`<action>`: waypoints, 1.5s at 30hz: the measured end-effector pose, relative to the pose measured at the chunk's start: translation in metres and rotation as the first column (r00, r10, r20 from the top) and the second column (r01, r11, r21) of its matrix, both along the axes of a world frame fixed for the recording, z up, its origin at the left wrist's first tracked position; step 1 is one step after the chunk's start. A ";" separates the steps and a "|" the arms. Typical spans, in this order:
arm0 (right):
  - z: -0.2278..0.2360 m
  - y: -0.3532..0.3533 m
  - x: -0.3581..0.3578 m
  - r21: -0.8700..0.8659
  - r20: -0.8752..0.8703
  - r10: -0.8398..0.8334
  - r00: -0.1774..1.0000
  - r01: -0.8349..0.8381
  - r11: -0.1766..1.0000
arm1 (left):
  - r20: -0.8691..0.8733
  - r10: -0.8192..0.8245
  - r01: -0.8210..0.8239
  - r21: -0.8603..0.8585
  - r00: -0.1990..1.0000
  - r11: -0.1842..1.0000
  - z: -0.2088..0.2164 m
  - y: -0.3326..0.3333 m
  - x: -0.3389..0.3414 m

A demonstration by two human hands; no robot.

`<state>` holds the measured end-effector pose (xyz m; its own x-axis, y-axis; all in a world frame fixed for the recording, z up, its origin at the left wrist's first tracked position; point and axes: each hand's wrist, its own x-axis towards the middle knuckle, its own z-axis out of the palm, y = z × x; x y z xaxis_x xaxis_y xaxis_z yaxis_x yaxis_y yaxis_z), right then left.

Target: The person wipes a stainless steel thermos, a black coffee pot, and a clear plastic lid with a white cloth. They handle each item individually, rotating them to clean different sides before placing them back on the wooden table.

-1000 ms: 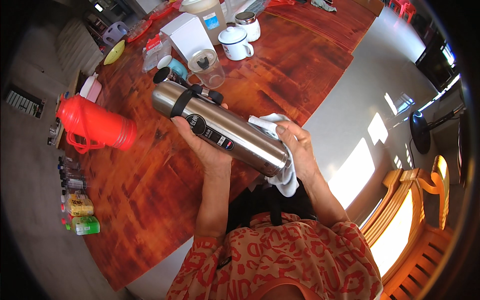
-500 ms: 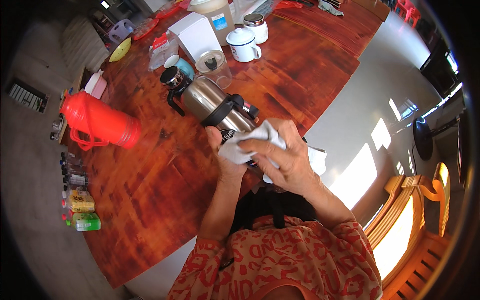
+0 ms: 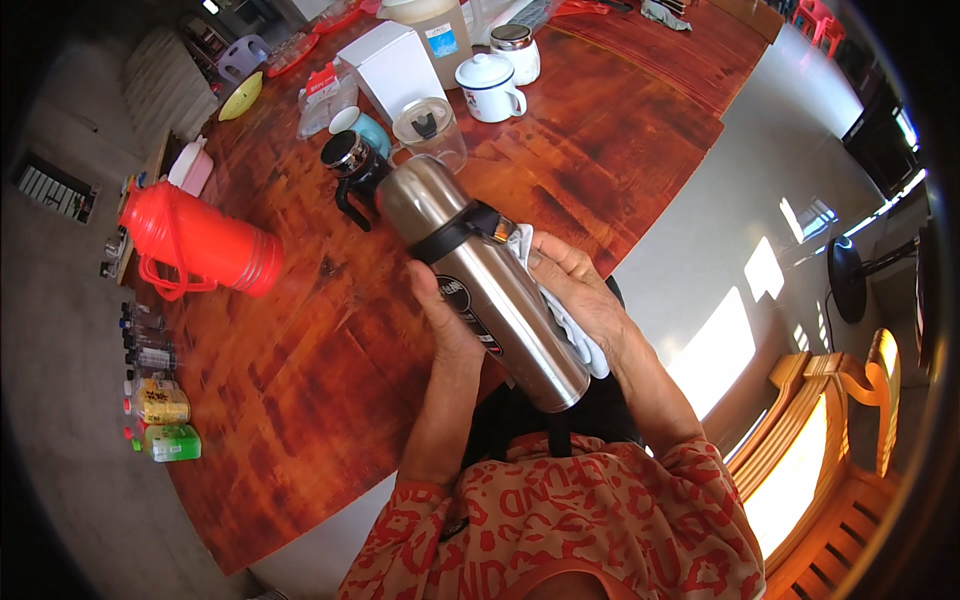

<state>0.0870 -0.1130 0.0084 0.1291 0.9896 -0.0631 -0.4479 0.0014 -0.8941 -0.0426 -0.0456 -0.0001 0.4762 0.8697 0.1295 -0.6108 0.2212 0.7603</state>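
A stainless-steel vacuum flask [image 3: 512,300] with a black band and a black strap or handle lies tilted across my two hands, its base toward my body. My left hand [image 3: 452,335] supports its left side, the thumb up along the wall and the other fingers hidden beneath. On the right side, my right hand [image 3: 585,295] presses a white cloth [image 3: 573,340] against the steel, fingers curled over the cloth. Just beyond the flask's domed end stands a black mug [image 3: 352,172] with a shiny lid and a black handle.
A red thermos jug [image 3: 205,240] occupies the wooden table's [image 3: 300,400] left. Farther back are a clear plastic cup [image 3: 440,140], a light-blue mug [image 3: 365,130], a white box [image 3: 390,75] and a white enamel mug [image 3: 490,90]. Several bottles [image 3: 165,405] line the left edge. A wooden chair [image 3: 830,450] stands right.
My right hand and the cloth have moved from across the flask's front to its right side. More of the flask's lower body and base now shows.
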 end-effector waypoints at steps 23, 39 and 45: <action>0.003 0.002 -0.001 0.574 0.501 -0.563 0.657 0.235 0.785 | -0.187 0.039 -0.059 -0.100 0.982 0.993 -0.005 -0.022 0.005; -0.001 -0.006 -0.013 0.698 0.634 -0.658 0.407 0.065 0.713 | -0.023 -0.102 0.100 -0.058 0.995 0.993 -0.022 -0.008 -0.004; 0.008 0.014 -0.009 0.609 0.478 -0.667 0.572 0.331 0.721 | -0.126 -0.108 0.111 0.017 0.986 0.994 -0.014 -0.017 -0.003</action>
